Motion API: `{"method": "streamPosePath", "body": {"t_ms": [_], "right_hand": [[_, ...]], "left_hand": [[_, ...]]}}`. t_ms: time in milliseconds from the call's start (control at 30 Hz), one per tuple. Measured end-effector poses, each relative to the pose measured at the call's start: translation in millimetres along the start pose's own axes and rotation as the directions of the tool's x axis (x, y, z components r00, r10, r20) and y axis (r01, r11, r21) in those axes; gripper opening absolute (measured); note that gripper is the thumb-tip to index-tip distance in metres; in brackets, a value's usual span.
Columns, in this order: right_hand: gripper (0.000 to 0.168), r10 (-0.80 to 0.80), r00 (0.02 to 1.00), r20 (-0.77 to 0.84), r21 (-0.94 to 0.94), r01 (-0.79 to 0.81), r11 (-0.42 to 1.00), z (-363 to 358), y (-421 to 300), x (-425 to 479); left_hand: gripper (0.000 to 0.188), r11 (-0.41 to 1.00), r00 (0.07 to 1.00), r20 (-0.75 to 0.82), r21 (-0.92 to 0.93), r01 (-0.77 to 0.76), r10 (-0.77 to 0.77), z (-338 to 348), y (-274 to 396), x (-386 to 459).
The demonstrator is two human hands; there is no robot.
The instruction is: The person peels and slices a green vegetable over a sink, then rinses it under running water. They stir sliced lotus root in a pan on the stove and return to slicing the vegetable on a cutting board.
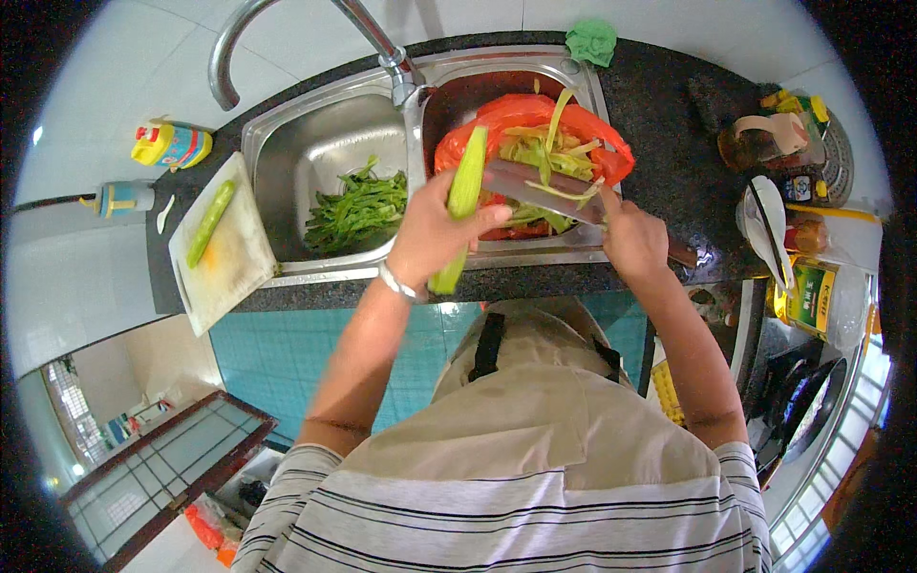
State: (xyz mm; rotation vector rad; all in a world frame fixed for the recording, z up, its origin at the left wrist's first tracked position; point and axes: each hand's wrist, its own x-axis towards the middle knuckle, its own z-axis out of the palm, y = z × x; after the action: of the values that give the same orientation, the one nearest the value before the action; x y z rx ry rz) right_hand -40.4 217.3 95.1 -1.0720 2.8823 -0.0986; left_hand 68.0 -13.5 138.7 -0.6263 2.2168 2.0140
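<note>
My left hand (438,228) grips a long, light green peeled stem vegetable (467,175), held tilted over the sink's front edge. In my right hand (636,233) is a kitchen cleaver (537,190), its blade pointing left towards the vegetable. A strip of peel hangs over the blade. Beneath lies a red plastic bag (609,140) in the right basin, holding pale green peelings (566,154). Green leaves (358,208) lie in the left basin. A second peeled green stem (210,223) rests on a white cutting board (233,268) left of the sink.
The chrome faucet (401,71) rises behind the basins. A yellow bottle (172,145) and a white spoon (165,213) are at the left. A green cloth (591,41) lies behind the right basin. A glass pitcher (759,140) and an oil container (809,297) stand at the right.
</note>
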Motion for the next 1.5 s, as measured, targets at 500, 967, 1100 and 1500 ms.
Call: {"method": "streamPosePath", "body": {"t_ms": [500, 967, 1100, 1500], "right_hand": [[0.027, -0.119, 0.993, 0.016, -0.114, 0.120, 0.986, -20, 29, -16], [0.011, -0.381, 0.917, -0.117, -0.297, 0.334, 0.894, -23, 34, 9], [0.012, -0.373, 0.924, -0.077, -0.260, 0.343, 0.903, -35, 57, 2], [0.024, -0.073, 0.996, 0.043, 0.522, 0.040, 0.852, -61, 116, -36]], "left_hand": [[0.036, 0.618, 0.821, 0.547, 0.591, -0.518, 0.165, 45, -54, 188], [0.026, 0.558, 0.729, 0.364, 0.475, -0.681, 0.580, 92, -31, 115], [0.031, 0.484, 0.855, 0.242, 0.739, -0.469, 0.459, 68, -60, 139], [0.031, 0.620, 0.934, -0.249, 0.784, 0.040, 0.256, -17, -38, 110]]}}
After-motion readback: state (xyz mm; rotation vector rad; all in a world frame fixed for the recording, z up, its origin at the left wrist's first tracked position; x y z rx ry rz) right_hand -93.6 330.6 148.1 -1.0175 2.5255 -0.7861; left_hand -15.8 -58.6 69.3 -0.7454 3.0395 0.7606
